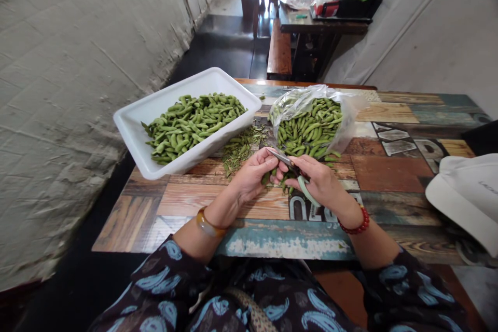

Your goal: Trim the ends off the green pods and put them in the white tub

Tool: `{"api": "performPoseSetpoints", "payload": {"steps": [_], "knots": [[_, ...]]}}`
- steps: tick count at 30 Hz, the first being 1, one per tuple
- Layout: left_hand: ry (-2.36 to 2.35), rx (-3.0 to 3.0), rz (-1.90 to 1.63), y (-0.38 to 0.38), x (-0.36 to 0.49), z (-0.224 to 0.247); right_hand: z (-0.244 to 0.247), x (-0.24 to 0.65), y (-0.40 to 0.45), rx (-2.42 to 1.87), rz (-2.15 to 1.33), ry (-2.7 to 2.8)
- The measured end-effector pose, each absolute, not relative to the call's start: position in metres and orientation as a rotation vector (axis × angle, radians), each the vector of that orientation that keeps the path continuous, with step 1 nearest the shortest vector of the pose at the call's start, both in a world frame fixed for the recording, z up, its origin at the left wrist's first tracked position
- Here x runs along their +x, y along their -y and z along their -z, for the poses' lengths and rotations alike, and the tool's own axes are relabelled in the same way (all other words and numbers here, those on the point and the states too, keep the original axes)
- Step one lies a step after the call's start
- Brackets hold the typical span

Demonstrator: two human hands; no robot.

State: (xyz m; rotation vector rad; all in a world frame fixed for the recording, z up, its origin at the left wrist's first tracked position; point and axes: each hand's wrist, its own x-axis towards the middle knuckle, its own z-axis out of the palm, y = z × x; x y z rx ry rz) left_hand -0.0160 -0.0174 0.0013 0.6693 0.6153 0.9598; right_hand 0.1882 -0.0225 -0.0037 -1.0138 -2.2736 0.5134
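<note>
My right hand (321,181) is closed on a pair of scissors (307,191) with pale green handles, its blades pointing up and left. Fingers curled, my left hand (257,174) meets the blade tips; green soybean pods (266,178) show at its fingers. Just beyond the hands, a clear plastic bag (290,99) lies open with many pods (311,124) in it. To the left, a white tub (187,162) holds a heap of green pods (194,124). Between tub and bag lies a pile of small green trimmings (239,153).
The patchwork-patterned table (194,199) reaches close to my body. A white cap (462,192) rests at its right edge. A rough white wall (78,62) runs along the left. Behind stand a wooden bench (279,52) and another table (291,19) carrying a black tray (350,9).
</note>
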Motion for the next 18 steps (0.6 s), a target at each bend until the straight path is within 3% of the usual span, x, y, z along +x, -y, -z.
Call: {"api": "performPoseSetpoints", "payload": {"steps": [18], "knots": [[-0.591, 0.352, -1.098, 0.0117, -0.0210, -0.0048, 0.0077, 0.1876, 0.0163, -1.160, -0.502, 2.029]]}}
